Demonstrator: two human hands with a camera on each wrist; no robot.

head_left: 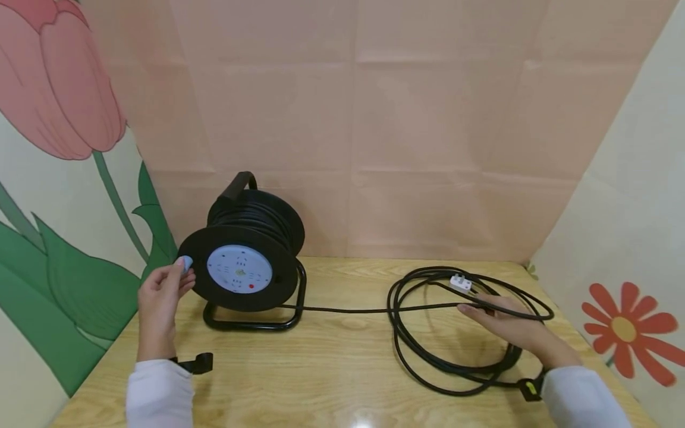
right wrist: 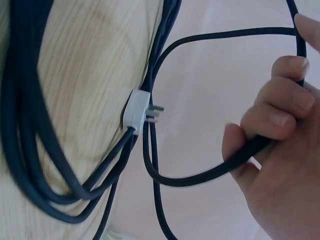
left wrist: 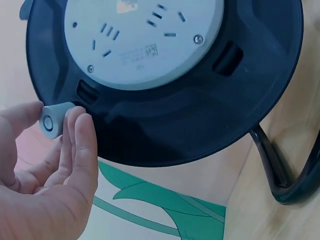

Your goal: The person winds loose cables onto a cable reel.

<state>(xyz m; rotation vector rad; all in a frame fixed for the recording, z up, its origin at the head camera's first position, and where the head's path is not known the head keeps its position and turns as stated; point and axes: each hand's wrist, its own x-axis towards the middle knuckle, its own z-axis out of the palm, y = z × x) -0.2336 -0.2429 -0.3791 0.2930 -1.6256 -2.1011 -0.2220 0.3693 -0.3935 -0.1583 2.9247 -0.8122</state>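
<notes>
A black cable reel [head_left: 282,270] stands upright on its tube frame at the left of the table. Its front disc carries a pale blue socket panel [head_left: 239,268]. My left hand [head_left: 165,294] pinches the small light grey-blue crank knob [left wrist: 56,119] at the disc's left edge, between thumb and fingers. On the right, my right hand [head_left: 511,327] holds the black cable [right wrist: 200,177], fingers curled round it in the right wrist view. From there one stretch runs nearly straight to the reel. Loose coils [head_left: 398,321] lie around this hand, with a white plug [right wrist: 135,111] among them.
The wooden table [head_left: 342,368] holds the reel and the coils. A pinkish backdrop [head_left: 428,119] rises at its back edge, with flower-printed panels [head_left: 626,238] on both sides. The reel's black frame foot [head_left: 254,326] rests near the left panel.
</notes>
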